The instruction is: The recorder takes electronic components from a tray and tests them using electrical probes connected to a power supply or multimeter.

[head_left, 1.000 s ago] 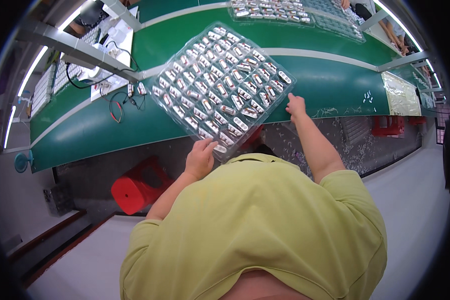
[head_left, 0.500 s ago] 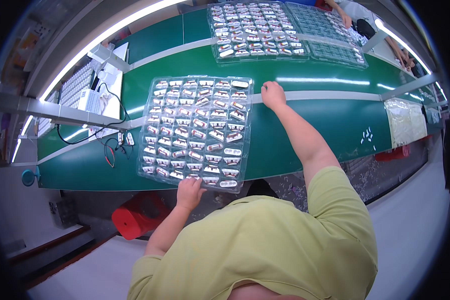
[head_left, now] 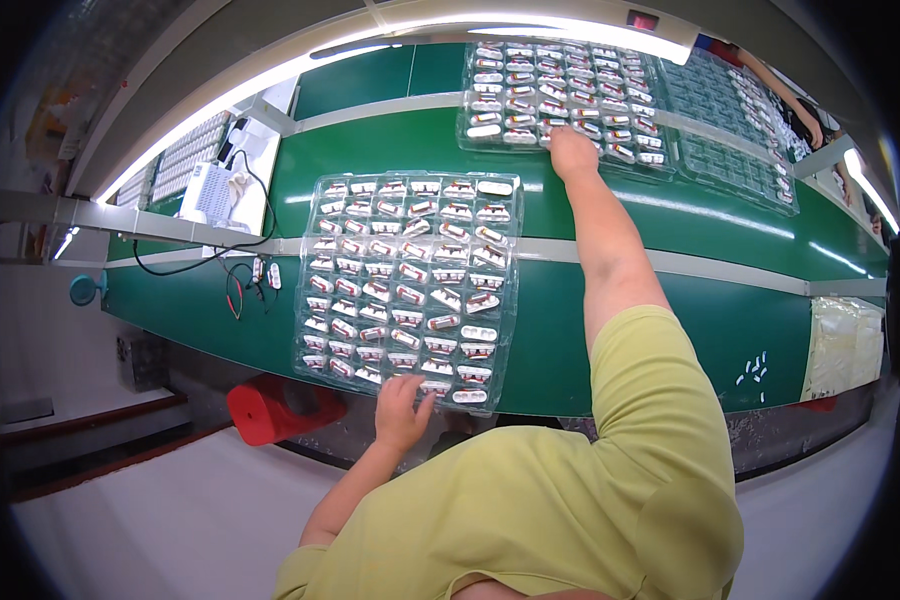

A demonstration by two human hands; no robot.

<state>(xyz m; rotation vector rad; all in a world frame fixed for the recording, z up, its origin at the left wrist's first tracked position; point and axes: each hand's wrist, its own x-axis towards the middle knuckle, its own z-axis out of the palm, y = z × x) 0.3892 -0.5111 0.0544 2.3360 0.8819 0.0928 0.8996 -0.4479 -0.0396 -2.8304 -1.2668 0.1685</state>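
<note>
A clear plastic tray point(head_left: 515, 300) with many compartments lies on the green table before me, holding rows of small white, oblong parts with reddish-brown and metallic faces. At its near edge is my left hand point(head_left: 400, 415), thumb apart from the fingers and nothing visibly held. My right arm stretches forward to a second filled tray point(head_left: 570, 165) at the back. There my right hand point(head_left: 574, 156) is closed, its fingertips down among the parts of the front row. What they pinch, if anything, is hidden.
Another person's arm point(head_left: 785, 95) reaches over a partly filled tray point(head_left: 705, 150) at the far right. A white box point(head_left: 210, 193) with a black cable stands at the left. Small white pieces point(head_left: 755, 370) lie near a yellowish sheet point(head_left: 843, 350). A red stool point(head_left: 260, 412) is below the table.
My right hand has moved forward from beside the near tray to the front row of the far tray. My left hand has stayed by the near tray's edge. The view has shifted.
</note>
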